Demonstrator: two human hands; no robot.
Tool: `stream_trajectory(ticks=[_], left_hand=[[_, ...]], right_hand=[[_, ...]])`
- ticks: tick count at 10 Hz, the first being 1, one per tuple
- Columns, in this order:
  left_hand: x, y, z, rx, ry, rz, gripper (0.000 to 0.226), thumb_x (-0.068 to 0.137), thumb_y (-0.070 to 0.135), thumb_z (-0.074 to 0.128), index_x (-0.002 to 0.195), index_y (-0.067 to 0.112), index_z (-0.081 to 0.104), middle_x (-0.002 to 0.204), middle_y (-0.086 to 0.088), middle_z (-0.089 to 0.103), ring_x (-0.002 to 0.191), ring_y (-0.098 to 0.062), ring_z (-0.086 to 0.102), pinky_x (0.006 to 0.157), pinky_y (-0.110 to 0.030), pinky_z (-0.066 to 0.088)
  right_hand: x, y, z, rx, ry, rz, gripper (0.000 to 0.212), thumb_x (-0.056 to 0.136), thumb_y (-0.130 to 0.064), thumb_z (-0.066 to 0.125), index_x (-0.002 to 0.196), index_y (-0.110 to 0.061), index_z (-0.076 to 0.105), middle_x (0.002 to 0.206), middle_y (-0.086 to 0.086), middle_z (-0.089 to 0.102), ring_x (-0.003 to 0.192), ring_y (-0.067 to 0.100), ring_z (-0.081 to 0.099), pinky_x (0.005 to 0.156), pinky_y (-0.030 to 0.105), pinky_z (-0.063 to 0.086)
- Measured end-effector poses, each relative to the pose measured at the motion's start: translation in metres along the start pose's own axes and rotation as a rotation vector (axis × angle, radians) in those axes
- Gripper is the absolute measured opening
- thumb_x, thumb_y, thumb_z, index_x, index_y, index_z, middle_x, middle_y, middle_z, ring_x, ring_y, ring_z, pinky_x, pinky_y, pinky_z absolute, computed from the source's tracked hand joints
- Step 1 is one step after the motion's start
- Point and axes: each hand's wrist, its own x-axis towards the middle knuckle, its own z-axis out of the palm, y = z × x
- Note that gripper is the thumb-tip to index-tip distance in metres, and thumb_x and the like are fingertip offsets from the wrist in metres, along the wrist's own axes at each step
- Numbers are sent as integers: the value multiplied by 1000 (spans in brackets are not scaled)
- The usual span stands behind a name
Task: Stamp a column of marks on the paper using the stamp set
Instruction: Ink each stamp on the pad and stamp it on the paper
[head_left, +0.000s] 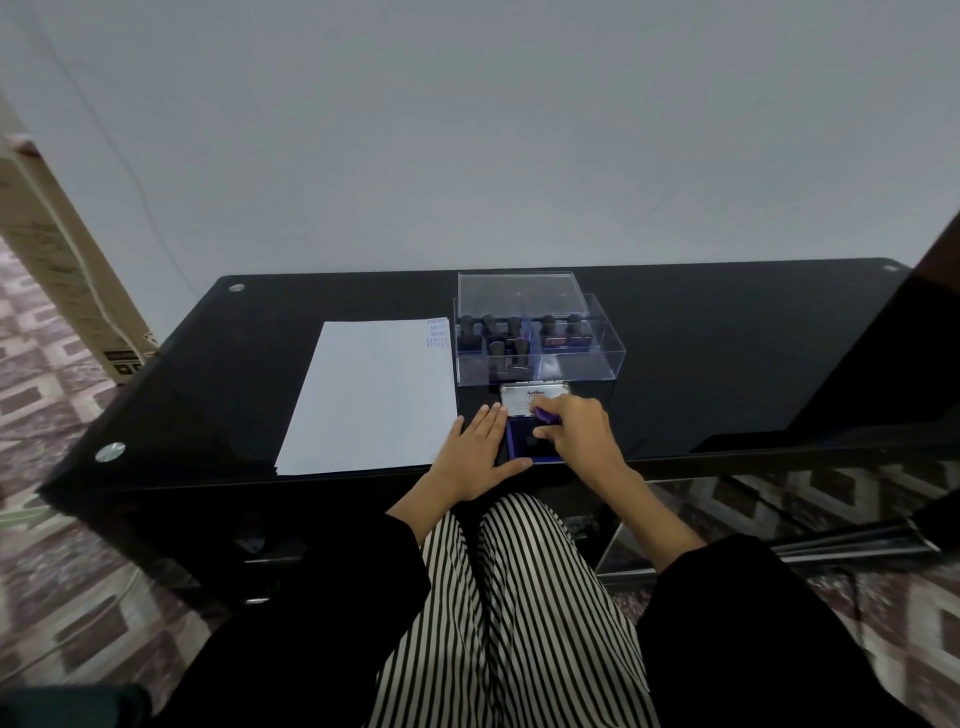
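Stamp looks light and rigid, pinched by its handle in the right hand, left hand spread flat alongside.

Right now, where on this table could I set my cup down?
Bare table lies right of the clear box and ink pad, and left of the paper. It's crowded between paper and pad, where the left hand rests flat.

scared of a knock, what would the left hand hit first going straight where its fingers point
Likely the ink pad lid, just beyond the fingertips of the left hand; depth unclear.
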Motion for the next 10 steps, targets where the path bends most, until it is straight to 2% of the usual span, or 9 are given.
stream_trajectory(ticks=[2, 6, 7, 8, 9, 10], left_hand=[[-1, 1, -2, 1, -5, 0, 83, 93, 59, 30, 150, 8, -3, 159, -6, -1, 146, -18, -4, 118, -40, -2], [0, 0, 0, -19, 30, 2, 83, 92, 61, 30, 150, 10, 0, 159, -5, 1, 146, -17, -2, 119, -39, -1], [1, -1, -1, 3, 74, 9, 86, 89, 64, 35, 150, 8, 8, 158, -6, 9, 146, -18, 7, 119, -39, 8], [3, -1, -9, -52, 137, 26, 82, 88, 63, 40, 147, 9, 22, 154, -7, 25, 140, -21, 26, 114, -38, 23], [1, -6, -27, -188, 292, 66, 65, 90, 56, 44, 139, 13, 38, 140, -4, 44, 124, -19, 46, 100, -33, 40], [1, -19, -55, -252, 497, 110, 49, 91, 46, 44, 128, 14, 51, 124, -1, 56, 110, -16, 54, 89, -26, 42]], right_hand=[[-4, -1, 0, 17, 10, -9, 14, 86, -10, 62, 100, -11, 61, 99, 7, 64, 95, 20, 60, 81, 31, 49], [7, -5, -3, 29, -13, 69, 24, 89, -8, 60, 112, -13, 62, 105, 9, 65, 98, 20, 60, 81, 28, 48], [6, -7, -1, 32, -15, 70, 27, 90, -8, 58, 116, -12, 61, 110, 11, 64, 102, 21, 61, 84, 29, 49], [7, -6, -2, 56, -31, 92, 30, 90, -10, 59, 120, -11, 59, 115, 11, 61, 103, 21, 58, 87, 29, 48], [15, -6, -13, 124, -27, 90, 22, 86, -11, 65, 108, -14, 65, 100, 9, 62, 86, 16, 56, 74, 17, 43], [35, -17, -34, 172, 31, 29, 13, 83, -9, 68, 95, -13, 67, 84, 6, 59, 67, 11, 53, 55, 5, 37]])
